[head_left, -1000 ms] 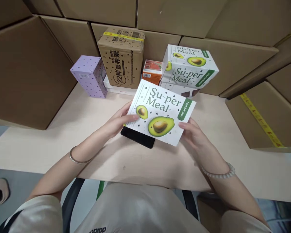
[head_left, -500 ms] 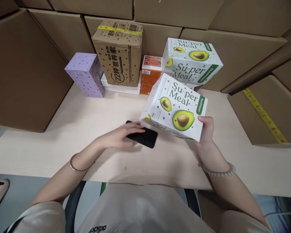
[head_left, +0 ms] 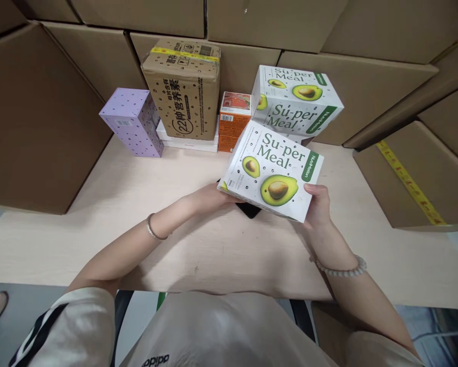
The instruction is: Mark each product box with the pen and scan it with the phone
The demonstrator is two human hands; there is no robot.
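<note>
My right hand (head_left: 317, 205) grips a white Su-per Meal avocado box (head_left: 278, 171) by its lower right edge, thumb on the front face. The box is tilted above the table with its printed face toward me. My left hand (head_left: 211, 198) reaches beneath the box's lower left corner, and its fingers are hidden there. A black phone (head_left: 248, 210) shows only in part under the box, beside the left hand. Whether the left fingers hold the phone or the box from below, I cannot tell.
Along the back stand a lilac box (head_left: 131, 120), a brown carton (head_left: 183, 97) on a flat white box (head_left: 190, 144), orange boxes (head_left: 234, 122) and another Su-per Meal box (head_left: 297, 97). Large cardboard cartons (head_left: 41, 122) wall the table (head_left: 167, 255); a yellow-taped carton (head_left: 404, 178) sits right.
My left hand has moved right and away from me, from over the phone to under the box. The phone has shifted the same way and is now mostly covered. The box stays in my right hand.
</note>
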